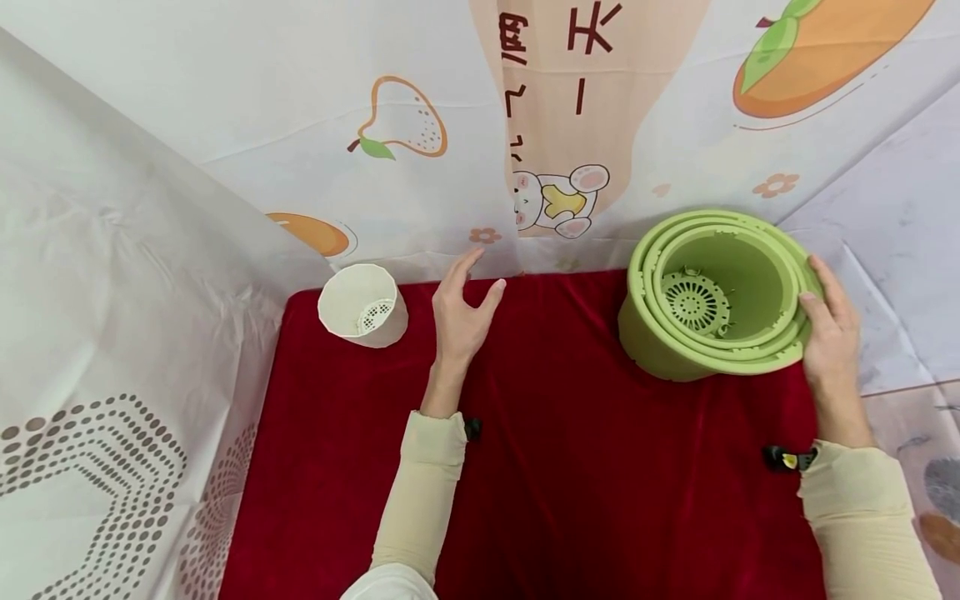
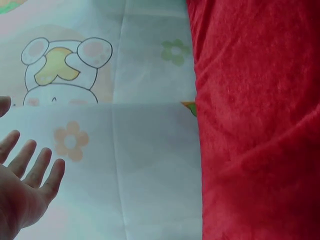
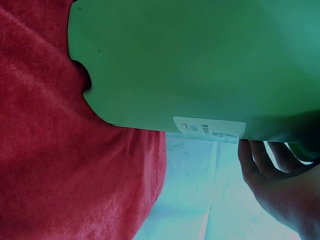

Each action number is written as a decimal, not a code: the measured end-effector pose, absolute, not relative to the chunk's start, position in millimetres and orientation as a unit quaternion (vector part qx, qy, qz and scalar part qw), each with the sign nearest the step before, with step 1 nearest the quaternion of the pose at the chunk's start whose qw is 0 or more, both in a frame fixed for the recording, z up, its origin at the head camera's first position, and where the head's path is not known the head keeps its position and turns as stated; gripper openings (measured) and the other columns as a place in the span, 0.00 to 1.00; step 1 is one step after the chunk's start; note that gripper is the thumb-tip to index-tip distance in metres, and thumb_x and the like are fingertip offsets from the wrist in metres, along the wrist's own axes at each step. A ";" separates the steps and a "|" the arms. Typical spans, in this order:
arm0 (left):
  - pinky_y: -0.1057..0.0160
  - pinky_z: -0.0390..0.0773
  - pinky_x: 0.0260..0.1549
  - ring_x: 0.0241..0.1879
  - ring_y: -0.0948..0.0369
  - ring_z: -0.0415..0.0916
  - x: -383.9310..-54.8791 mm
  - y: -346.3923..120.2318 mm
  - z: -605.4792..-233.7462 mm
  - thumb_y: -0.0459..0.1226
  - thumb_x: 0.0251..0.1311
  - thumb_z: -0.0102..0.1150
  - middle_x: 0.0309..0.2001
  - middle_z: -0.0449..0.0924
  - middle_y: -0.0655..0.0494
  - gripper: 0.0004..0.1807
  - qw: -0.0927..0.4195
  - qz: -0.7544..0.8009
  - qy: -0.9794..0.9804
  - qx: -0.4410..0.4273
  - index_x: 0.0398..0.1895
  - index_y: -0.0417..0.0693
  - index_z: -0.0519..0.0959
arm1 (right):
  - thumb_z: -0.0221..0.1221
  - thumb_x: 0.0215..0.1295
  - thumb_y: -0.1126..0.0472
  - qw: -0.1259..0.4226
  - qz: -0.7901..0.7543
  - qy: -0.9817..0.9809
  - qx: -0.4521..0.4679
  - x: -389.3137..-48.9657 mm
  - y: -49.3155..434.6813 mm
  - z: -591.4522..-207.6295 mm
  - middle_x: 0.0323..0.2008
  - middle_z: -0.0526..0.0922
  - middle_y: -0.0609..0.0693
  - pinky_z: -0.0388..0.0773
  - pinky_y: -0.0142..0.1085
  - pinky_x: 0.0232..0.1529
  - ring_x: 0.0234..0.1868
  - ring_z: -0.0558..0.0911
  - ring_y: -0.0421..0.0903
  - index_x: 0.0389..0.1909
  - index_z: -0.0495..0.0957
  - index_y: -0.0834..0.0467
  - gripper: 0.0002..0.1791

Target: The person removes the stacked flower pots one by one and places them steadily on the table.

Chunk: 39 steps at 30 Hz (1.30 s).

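A stack of nested green plastic flower pots (image 1: 716,287) stands at the back right of the red cloth, with slotted holes in the innermost bottom. My right hand (image 1: 832,333) grips the stack's right side, thumb at the rim and fingers along the outside wall. In the right wrist view, the fingers touch the green pot wall (image 3: 175,65) beside a white label (image 3: 210,127). My left hand (image 1: 461,321) is held over the back of the cloth, fingers spread and holding nothing. To its left is a small white pot (image 1: 363,308) with a perforated bottom.
Red velvety cloth (image 1: 570,467) covers the table. A printed fabric backdrop (image 1: 300,100) hangs along the back edge, and white sheeting (image 1: 112,292) drapes the left side. Black wrist straps' parts (image 1: 783,458) show near the sleeves.
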<state>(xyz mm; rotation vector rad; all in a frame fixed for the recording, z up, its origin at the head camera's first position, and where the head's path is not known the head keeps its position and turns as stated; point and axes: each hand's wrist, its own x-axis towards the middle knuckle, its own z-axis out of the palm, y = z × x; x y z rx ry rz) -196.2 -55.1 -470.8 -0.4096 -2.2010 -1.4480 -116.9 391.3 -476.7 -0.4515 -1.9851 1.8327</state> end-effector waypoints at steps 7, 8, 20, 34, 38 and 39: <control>0.56 0.76 0.55 0.61 0.59 0.74 -195.2 -39.6 -470.2 0.38 0.60 0.69 0.60 0.79 0.52 0.25 0.230 -0.539 -0.792 -0.173 0.61 0.46 0.79 | 0.47 0.73 0.69 0.197 0.639 -0.726 -0.163 -116.3 390.6 -476.9 0.72 0.67 0.47 0.54 0.22 0.68 0.72 0.64 0.41 0.70 0.69 0.53 0.26; 0.56 0.77 0.54 0.61 0.59 0.74 -195.0 -37.7 -469.9 0.38 0.60 0.69 0.60 0.79 0.53 0.24 0.230 -0.540 -0.791 -0.173 0.60 0.46 0.79 | 0.47 0.73 0.68 0.193 0.636 -0.729 -0.165 -116.2 390.3 -476.7 0.72 0.67 0.47 0.54 0.22 0.68 0.72 0.63 0.41 0.71 0.69 0.52 0.26; 0.60 0.68 0.64 0.65 0.60 0.70 -195.2 -21.8 -468.8 0.39 0.60 0.69 0.62 0.76 0.47 0.27 0.213 -0.526 -0.797 -0.207 0.63 0.43 0.77 | 0.46 0.73 0.69 0.188 0.630 -0.734 -0.170 -117.7 390.2 -477.2 0.72 0.66 0.47 0.55 0.22 0.68 0.71 0.64 0.40 0.71 0.68 0.52 0.27; 0.63 0.74 0.57 0.62 0.63 0.72 -198.4 2.9 -465.6 0.40 0.60 0.69 0.63 0.76 0.54 0.29 0.149 -0.518 -0.813 -0.220 0.65 0.47 0.75 | 0.42 0.74 0.71 0.189 0.700 -0.671 -0.156 -116.2 389.7 -475.6 0.74 0.62 0.49 0.48 0.22 0.70 0.75 0.57 0.40 0.72 0.66 0.57 0.27; 0.63 0.73 0.58 0.61 0.60 0.73 -198.8 10.0 -462.7 0.42 0.60 0.68 0.64 0.76 0.56 0.30 0.129 -0.509 -0.823 -0.217 0.66 0.50 0.74 | 0.39 0.73 0.72 0.196 0.691 -0.679 -0.149 -116.4 389.6 -475.3 0.75 0.61 0.50 0.46 0.22 0.70 0.76 0.55 0.40 0.72 0.65 0.58 0.28; 0.63 0.73 0.59 0.60 0.60 0.73 -198.8 11.6 -462.1 0.43 0.61 0.68 0.64 0.76 0.57 0.30 0.125 -0.506 -0.825 -0.218 0.66 0.51 0.74 | 0.39 0.73 0.72 0.196 0.689 -0.682 -0.148 -116.4 389.5 -475.2 0.74 0.62 0.50 0.46 0.22 0.70 0.76 0.55 0.39 0.72 0.65 0.58 0.28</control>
